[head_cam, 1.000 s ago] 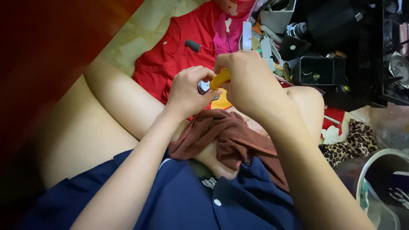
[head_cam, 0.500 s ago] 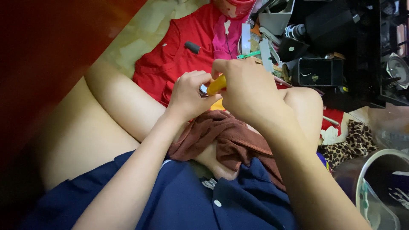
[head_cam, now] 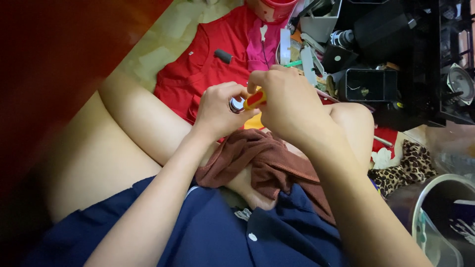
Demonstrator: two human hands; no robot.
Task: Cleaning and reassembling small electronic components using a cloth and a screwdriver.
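Above the brown cloth (head_cam: 269, 163): left hand (head_cam: 215, 111) pinching small metal part (head_cam: 236, 104), right hand (head_cam: 282, 99) gripping yellow-red tool (head_cam: 254, 99); best kept steady, aligned.

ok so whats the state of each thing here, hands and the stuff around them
left hand: closed around a small round metal part
right hand: gripping a yellow and red tool, its tip at the metal part
brown cloth: crumpled on the lap
red garment: spread flat on the floor
black open box: upright, contents unclear
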